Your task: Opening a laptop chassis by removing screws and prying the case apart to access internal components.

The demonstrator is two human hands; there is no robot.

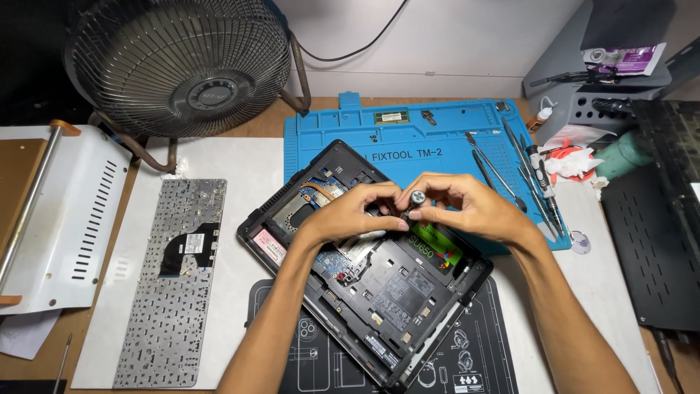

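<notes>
Your forearms reach in over the opened laptop, which lies tilted across the blue mat. Your left hand and right hand pinch a small screwdriver upright above it.

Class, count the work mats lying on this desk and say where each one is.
2: a blue repair mat behind the opened laptop, and a black mat under its near end. Others may be hidden.

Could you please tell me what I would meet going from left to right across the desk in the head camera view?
White vented metal cover → grey upturned keyboard → opened black laptop chassis → metal tweezers on the blue mat → black perforated panel.
</notes>
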